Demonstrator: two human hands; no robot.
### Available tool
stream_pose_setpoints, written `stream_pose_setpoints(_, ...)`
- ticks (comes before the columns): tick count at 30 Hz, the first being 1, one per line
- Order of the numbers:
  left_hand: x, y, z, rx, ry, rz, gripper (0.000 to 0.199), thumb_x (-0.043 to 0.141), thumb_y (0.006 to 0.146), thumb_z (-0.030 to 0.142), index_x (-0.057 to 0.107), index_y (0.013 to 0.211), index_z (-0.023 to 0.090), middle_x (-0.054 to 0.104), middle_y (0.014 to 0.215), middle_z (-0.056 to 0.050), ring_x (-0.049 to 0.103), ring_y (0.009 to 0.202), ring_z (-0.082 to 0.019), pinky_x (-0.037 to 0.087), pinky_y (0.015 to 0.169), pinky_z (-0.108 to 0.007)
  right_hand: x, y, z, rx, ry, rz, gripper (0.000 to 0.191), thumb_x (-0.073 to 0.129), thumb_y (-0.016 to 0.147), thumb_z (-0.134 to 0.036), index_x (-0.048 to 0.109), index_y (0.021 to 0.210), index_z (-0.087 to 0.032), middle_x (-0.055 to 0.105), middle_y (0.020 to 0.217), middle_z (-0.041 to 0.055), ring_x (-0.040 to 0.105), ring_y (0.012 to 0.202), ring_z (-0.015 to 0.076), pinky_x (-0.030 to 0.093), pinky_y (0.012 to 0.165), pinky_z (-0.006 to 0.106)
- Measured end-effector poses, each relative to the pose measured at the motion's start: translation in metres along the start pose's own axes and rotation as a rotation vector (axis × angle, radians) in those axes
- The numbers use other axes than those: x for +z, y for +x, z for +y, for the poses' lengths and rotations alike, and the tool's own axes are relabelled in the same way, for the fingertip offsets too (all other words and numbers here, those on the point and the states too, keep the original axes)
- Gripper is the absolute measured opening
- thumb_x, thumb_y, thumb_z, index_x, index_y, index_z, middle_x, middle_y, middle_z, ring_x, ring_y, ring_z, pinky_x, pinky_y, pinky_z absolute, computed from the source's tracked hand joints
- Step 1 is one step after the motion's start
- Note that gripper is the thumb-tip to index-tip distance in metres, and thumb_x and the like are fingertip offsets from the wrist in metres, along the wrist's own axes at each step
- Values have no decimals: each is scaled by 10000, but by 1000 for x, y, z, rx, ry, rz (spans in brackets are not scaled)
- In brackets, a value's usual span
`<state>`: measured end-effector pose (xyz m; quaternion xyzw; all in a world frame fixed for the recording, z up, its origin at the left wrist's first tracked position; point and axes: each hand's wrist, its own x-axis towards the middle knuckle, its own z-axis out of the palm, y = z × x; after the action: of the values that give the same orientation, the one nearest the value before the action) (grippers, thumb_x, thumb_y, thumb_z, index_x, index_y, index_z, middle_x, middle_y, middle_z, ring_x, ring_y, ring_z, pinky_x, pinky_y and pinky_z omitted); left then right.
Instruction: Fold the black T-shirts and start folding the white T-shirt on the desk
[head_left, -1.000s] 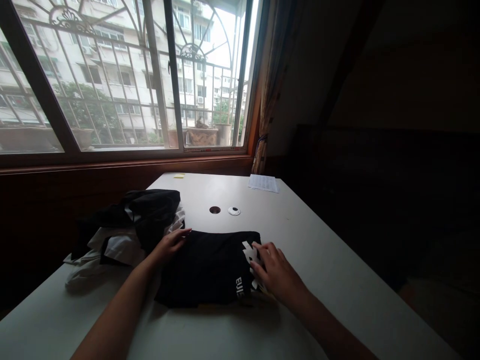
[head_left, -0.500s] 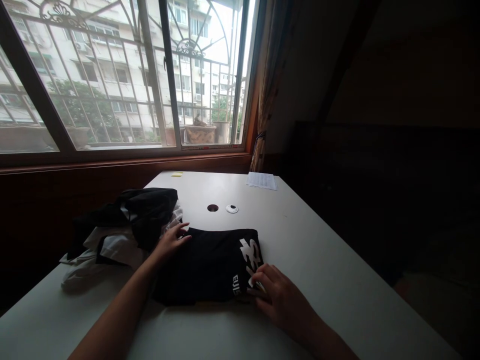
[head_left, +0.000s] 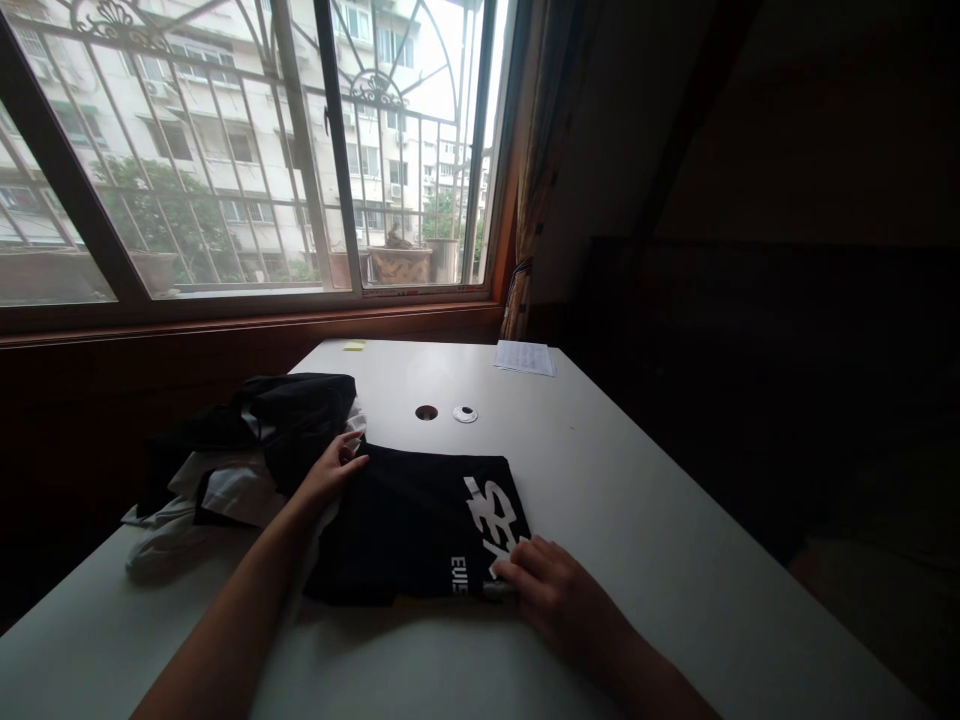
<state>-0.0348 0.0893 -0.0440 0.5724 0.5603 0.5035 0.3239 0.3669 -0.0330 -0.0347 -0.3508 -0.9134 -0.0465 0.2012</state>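
A folded black garment (head_left: 405, 520) with white printed lettering near its right end lies on the white table (head_left: 645, 560). At its upper left corner, my left hand (head_left: 335, 466) pinches the cloth between thumb and fingers. My right hand (head_left: 544, 580) grips the lower right edge beside the print, fingers curled over the fabric. Part of a yellow strip shows under the garment's near edge. Just left of my left hand sits a loose heap of black and white clothes (head_left: 292, 420).
Beyond the garment are a round hole (head_left: 426, 412) in the tabletop and a white round cover (head_left: 465, 413). Papers (head_left: 525, 357) lie at the far right edge, and a yellow note (head_left: 355, 346) at the far left. A barred window and a curtain (head_left: 517, 290) stand behind.
My left hand has moved slightly left and its fingers have closed at the garment's corner. The garment's upper left corner and print have shifted left, and the top edge looks straighter.
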Motion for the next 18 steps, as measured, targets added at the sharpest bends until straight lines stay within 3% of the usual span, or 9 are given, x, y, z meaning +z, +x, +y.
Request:
stream_pose_setpoints(10,-12,0,-9,-30,166,-8,733,751,713,486,568,1343,158,613,832,-19,608,728,-207,500,692,-335,-6,0,1,-47,114,-53,466,551,819,36,651,1197,-216,636,1020,57,595,896,190,530,748,316)
stream_pose_setpoints(12,-13,-4,-3,79,253,23,657,718,746,456,575,1328,186,626,951,-50,620,768,-210,523,731,-354,-9,0,-1,-36,98,-74,452,571,831,12,652,1206,-229,649,1036,55,604,914,201,535,770,337)
stream_pose_setpoints(15,-12,-12,13,314,362,31,388,648,842,420,665,1174,221,573,1106,-87,619,908,-226,542,793,-362,-11,-1,-2,-29,95,-112,370,650,874,-113,648,1220,-243,665,1072,56,617,958,222,542,827,383)
stream_pose_setpoints(18,-6,-22,39,444,469,-148,205,615,900,403,709,912,221,598,1030,-89,597,962,-241,533,826,-356,-10,-2,1,-38,102,-111,357,716,878,-225,648,1229,-243,673,1091,61,629,974,233,546,848,401)
